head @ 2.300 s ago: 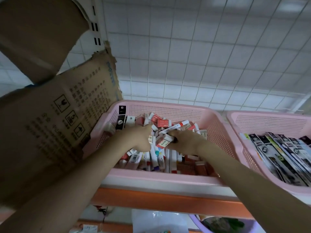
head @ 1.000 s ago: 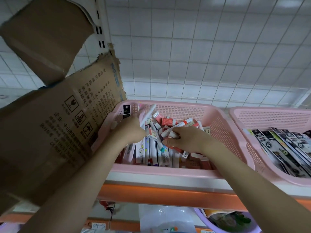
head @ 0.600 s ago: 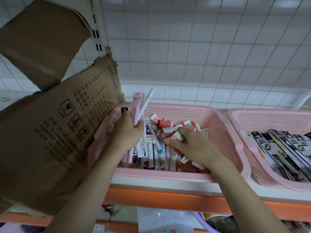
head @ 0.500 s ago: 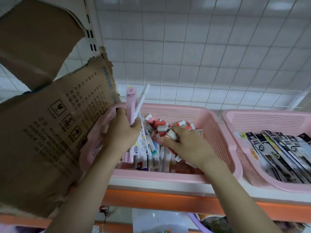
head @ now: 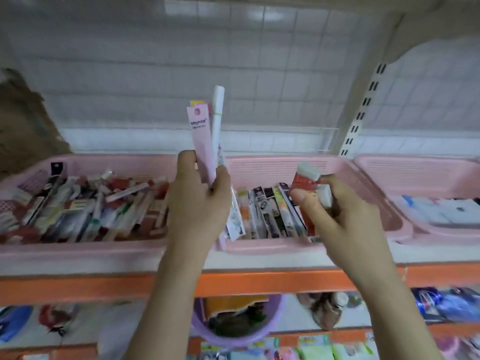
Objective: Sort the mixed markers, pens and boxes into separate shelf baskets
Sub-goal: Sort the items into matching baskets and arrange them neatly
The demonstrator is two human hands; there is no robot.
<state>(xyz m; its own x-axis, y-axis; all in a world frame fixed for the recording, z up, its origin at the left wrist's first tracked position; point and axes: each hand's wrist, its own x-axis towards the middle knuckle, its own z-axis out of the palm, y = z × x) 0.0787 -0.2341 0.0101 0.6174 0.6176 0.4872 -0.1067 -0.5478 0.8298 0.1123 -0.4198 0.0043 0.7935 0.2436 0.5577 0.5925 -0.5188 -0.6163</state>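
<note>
The left hand point(head: 198, 201) is raised in front of the shelf, fingers and thumb curled round a small bundle that stands nearly upright: a long pink box point(head: 202, 141) with a round logo near its top, a white pen point(head: 217, 110) just beside it that reaches higher, and a printed white packet point(head: 235, 219) that hangs below the palm. A yellow edge shows behind the top of the pink box, too little to name

The right hand point(head: 337, 211) is held to the right at about the same height, its fingers closed on a few small red-and-white boxes point(head: 306, 178); one juts up above the thumb and a white end shows between the fingers

Three pink mesh baskets sit side by side on the white shelf with the orange front edge point(head: 259, 281). The left basket point(head: 78, 245) is heaped with mixed markers, pens and small red boxes lying at all angles. The middle basket point(head: 272, 167), behind and between the two hands, holds long dark packs point(head: 270, 211) set in a row. The right basket point(head: 428, 172) holds flat white and blue packs, blurred. Torn brown cardboard point(head: 23, 120) stands at the far left, and a purple tub point(head: 233, 336) sits on the shelf below
</note>
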